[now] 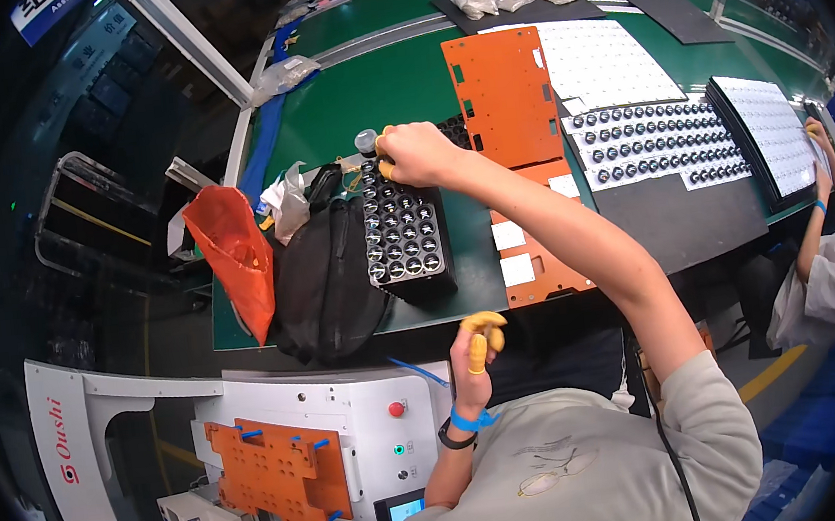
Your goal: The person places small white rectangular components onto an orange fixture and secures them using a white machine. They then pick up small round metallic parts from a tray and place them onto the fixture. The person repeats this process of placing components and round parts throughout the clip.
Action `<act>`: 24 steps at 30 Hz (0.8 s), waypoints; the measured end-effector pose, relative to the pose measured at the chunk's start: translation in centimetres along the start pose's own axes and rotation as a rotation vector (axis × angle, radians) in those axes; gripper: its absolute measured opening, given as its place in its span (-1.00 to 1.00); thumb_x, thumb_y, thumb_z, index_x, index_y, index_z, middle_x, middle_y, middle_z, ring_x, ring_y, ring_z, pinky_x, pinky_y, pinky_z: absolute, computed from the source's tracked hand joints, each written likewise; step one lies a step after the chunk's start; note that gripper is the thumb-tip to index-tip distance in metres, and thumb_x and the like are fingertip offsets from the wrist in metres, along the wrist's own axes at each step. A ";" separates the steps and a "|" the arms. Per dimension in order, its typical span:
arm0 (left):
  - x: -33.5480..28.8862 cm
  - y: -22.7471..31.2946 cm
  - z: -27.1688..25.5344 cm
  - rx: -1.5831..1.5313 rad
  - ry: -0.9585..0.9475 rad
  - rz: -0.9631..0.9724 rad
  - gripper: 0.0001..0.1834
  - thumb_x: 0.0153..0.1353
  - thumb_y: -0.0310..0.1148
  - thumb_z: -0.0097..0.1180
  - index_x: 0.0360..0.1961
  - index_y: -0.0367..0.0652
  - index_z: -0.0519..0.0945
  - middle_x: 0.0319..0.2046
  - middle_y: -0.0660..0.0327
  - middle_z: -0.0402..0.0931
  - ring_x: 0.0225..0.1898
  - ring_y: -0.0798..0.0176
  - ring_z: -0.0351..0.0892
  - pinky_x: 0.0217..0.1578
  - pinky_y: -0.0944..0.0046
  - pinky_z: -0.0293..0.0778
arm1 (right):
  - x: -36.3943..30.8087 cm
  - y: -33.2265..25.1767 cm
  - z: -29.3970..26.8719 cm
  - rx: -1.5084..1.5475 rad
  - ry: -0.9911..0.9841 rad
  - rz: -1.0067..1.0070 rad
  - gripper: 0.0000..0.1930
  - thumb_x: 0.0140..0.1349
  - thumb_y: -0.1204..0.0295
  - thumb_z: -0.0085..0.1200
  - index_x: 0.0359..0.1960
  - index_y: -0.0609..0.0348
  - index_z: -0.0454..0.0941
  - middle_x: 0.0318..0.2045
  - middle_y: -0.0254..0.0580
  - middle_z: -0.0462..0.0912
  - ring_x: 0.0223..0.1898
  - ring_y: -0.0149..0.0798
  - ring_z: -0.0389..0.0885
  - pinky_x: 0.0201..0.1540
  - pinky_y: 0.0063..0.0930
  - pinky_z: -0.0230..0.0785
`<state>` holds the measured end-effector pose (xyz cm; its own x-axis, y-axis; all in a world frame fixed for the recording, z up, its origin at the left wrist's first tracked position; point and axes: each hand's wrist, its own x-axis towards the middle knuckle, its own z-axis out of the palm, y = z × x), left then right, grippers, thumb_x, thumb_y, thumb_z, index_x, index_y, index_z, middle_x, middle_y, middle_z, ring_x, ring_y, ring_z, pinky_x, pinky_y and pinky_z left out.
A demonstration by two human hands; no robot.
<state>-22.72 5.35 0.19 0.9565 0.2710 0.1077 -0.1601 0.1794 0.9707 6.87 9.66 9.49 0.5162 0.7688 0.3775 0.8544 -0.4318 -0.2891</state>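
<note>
Black rack (445, 243) by the counter's near edge (476, 240) looks stiff, weighty, I'd grip its sides; right hand (417, 153) fingers curled, hold unclear; left hand (473, 356) half-curled, seemingly empty.

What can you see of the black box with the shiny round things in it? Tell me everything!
The black box is long, perhaps plastic. It stands on the green table, its length running away from the person. Shiny round parts sit in rows in its top, four across at the near end. A black bag lies to its left, orange boards to its right. The person's right hand is over its far end, hiding some of it; I can't tell if they touch.
</note>
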 end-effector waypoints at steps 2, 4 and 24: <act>0.0 -0.9 -0.6 -0.115 -0.125 -0.136 -0.34 0.38 0.22 -0.14 -0.12 -0.27 0.57 -0.42 0.26 0.50 -0.47 0.50 0.33 -0.42 0.48 0.23 | -0.5 -0.2 -0.5 0.052 0.074 0.024 -0.70 0.09 0.34 0.19 -0.21 0.31 0.61 -0.31 0.04 0.63 -0.24 0.01 0.65 -0.16 -0.16 0.50; 0.0 -1.9 -0.8 -0.203 -0.146 -0.130 -0.33 0.36 0.22 -0.09 -0.06 -0.30 0.53 -0.30 0.15 0.57 -0.38 0.41 0.47 -0.31 0.42 0.36 | -2.1 -0.5 -1.0 0.174 0.243 0.014 -0.70 0.09 0.35 0.19 -0.21 0.32 0.60 -0.32 0.04 0.63 -0.26 0.00 0.65 -0.18 -0.18 0.50; 2.2 2.2 1.8 -0.411 0.050 0.066 -0.20 0.00 0.06 0.44 0.10 -0.30 0.44 0.03 0.08 0.52 0.04 0.18 0.55 0.12 0.19 0.46 | -25.3 -5.5 -8.3 0.750 0.121 -0.082 -0.58 0.00 0.48 0.36 -0.02 0.09 0.69 -0.26 -0.21 0.53 -0.23 -0.18 0.45 -0.17 -0.35 0.30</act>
<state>-20.55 4.68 2.97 0.9295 0.3385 0.1467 -0.3145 0.5194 0.7945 -10.41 -11.31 8.84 0.4926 0.7089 0.5048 0.6436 0.0936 -0.7596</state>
